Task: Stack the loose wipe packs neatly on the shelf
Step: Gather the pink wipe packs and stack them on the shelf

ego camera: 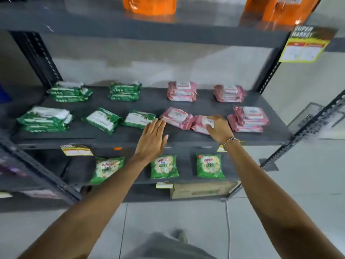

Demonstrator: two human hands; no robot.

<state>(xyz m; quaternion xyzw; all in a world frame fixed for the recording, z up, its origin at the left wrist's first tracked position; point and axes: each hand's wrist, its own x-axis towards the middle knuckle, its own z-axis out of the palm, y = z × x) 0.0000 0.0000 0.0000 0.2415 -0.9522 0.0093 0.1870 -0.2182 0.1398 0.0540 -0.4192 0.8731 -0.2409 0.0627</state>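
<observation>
On the dark shelf (pixel 130 136), green wipe packs lie left and pink ones right. Two loose green packs (pixel 102 119) (pixel 139 118) sit singly in the front row, beside a green stack (pixel 44 119). Two loose pink packs lie at front centre: one (pixel 176 117) tilted, and one (pixel 200 124) under my right hand (pixel 219 128), whose fingers rest on its top. My left hand (pixel 152 140) hovers flat with fingers together and holds nothing, its fingertips close to the tilted pink pack. A pink stack (pixel 248 119) stands to the right.
Back row: two green stacks (pixel 70 91) (pixel 125 90) and two pink stacks (pixel 182 91) (pixel 229 93). Green detergent pouches (pixel 164 166) and a cardboard box (pixel 202 189) are on lower shelves. Orange bags (pixel 149 4) sit on the upper shelf. Perforated steel posts (pixel 302 128) frame the rack.
</observation>
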